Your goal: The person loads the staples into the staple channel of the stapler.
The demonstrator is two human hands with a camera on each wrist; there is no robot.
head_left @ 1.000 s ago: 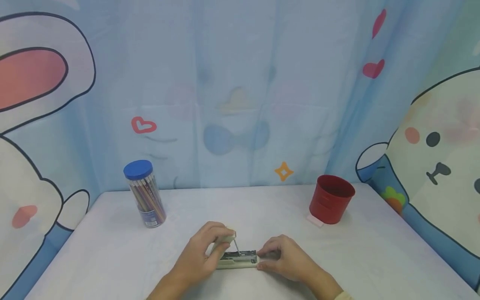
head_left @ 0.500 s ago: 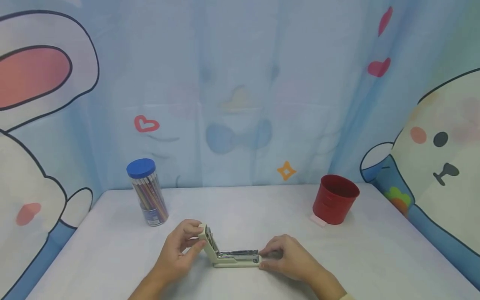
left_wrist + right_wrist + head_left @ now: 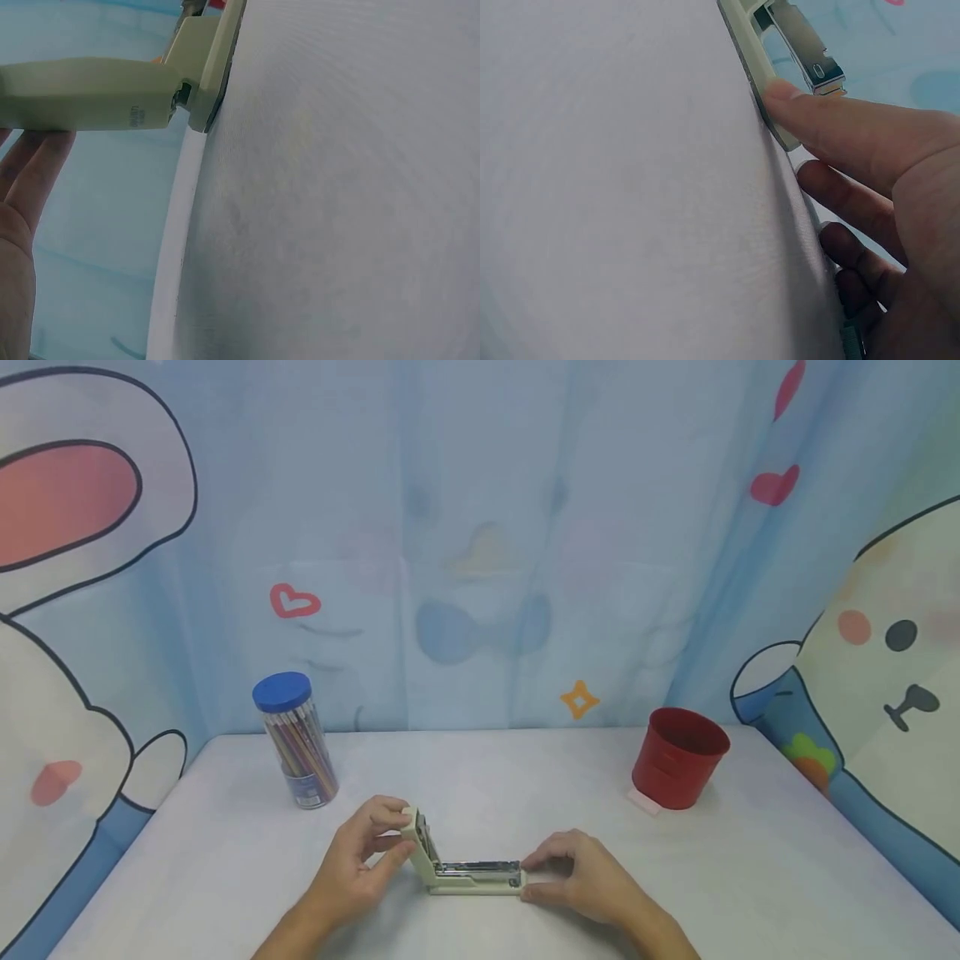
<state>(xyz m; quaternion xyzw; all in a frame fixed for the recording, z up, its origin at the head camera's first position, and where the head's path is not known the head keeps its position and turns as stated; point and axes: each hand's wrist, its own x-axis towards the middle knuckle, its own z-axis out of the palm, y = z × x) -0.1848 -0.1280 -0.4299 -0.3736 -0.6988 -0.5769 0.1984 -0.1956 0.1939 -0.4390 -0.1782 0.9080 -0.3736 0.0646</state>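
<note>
A pale green stapler (image 3: pixel 474 885) lies on the white table, its top arm swung up and tilted back to the left. The metal staple channel (image 3: pixel 480 867) shows along the base. My left hand (image 3: pixel 356 860) pinches the raised arm near its end between thumb and fingers. In the left wrist view that arm (image 3: pixel 90 94) rests over the fingers, with the hinge at its right. My right hand (image 3: pixel 585 877) grips the right end of the base. The right wrist view has the thumb (image 3: pixel 840 124) on the base's edge, below the channel's open end.
A clear jar of pencils with a blue lid (image 3: pixel 296 739) stands at the back left. At the back right is a red bucket (image 3: pixel 678 758), with a small pinkish-white piece (image 3: pixel 645 802) at its foot. A cartoon-printed curtain (image 3: pixel 480 568) hangs behind the table's far edge.
My left hand has swung the stapler's top arm up and leftward, uncovering the channel; a thin rod linked them earlier. The right hand has kept its grip on the base. The view has shifted slightly.
</note>
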